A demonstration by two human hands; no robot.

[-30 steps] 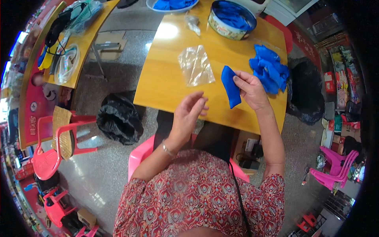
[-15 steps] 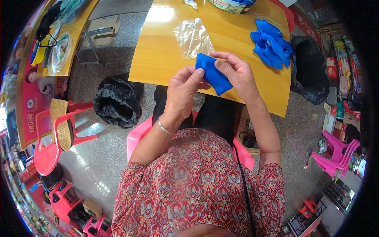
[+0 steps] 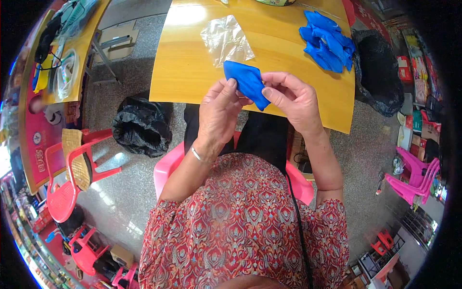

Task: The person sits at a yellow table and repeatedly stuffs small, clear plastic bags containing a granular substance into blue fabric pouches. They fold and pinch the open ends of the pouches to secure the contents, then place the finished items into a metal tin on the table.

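Between my hands, over the near edge of the yellow table point(image 3: 178, 72), is a folded piece of blue cloth point(image 3: 245, 83). My left hand point(image 3: 223, 108) pinches its left side, thumb on top and fingers beneath. At its right edge, my right hand point(image 3: 294, 101) grips it between thumb and fingers. A clear plastic bag point(image 3: 227, 39) lies flat on the table just beyond the cloth. Farther right on the table sits a loose heap of similar blue pieces point(image 3: 328, 42).
A black bag-lined bin point(image 3: 142, 127) stands on the floor left of the table, another black bag point(image 3: 378, 72) to its right. Red plastic chairs point(image 3: 62, 197) are at the left, a pink chair point(image 3: 414, 180) at the right. A round container point(image 3: 275, 2) shows at the table's far edge.
The blue cloth has shifted slightly left and is turned a little. My right hand has slid from the cloth's top toward its right edge. The whole view has moved slightly.
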